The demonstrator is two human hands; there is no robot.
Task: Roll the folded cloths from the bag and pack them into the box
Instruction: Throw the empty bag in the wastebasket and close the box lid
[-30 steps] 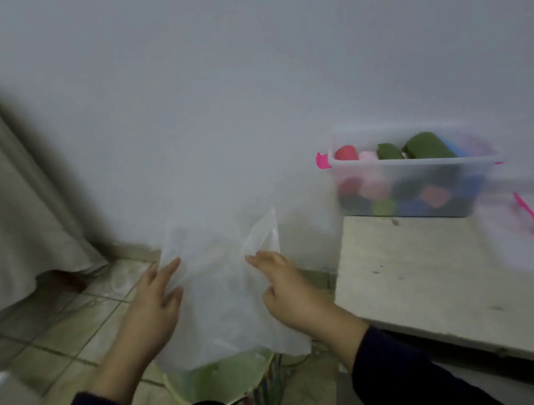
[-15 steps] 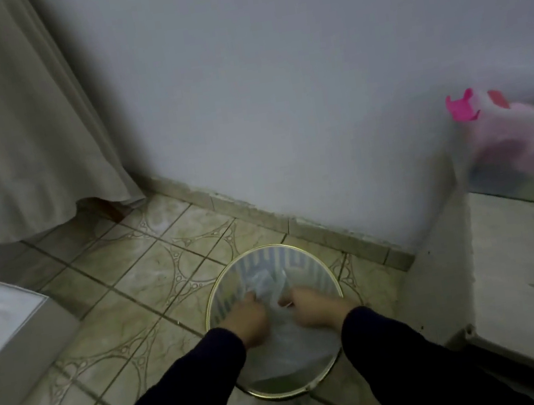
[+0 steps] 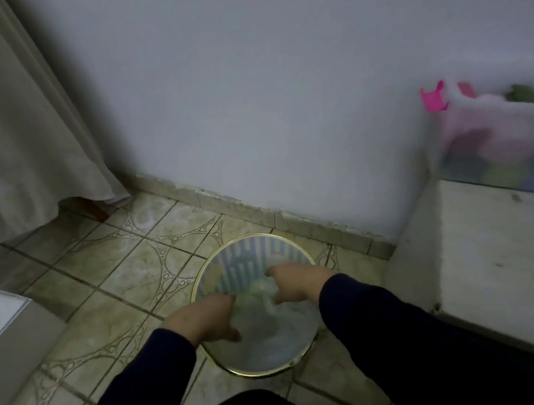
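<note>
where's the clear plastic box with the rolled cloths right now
The clear plastic box sits at the far right edge of the head view, on the pale low table against the white wall, its pink latch facing left.

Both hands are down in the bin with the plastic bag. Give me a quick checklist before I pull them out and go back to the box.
1. Bag inside the bin: ok, the crumpled plastic bag sits below the gold rim.
2. Left hand free of the bag: cannot tell, its fingertips are hidden over the bag.
3. Right hand free of the bag: not ok, it rests on the crumpled plastic, grip unclear.
4. Bin upright on the tiled floor: ok.
5. Box ready on the white table: ok, it is open, with coloured rolled cloths inside, though blurred.
6. Cloths left to roll: cannot tell, none visible outside the box.
</note>
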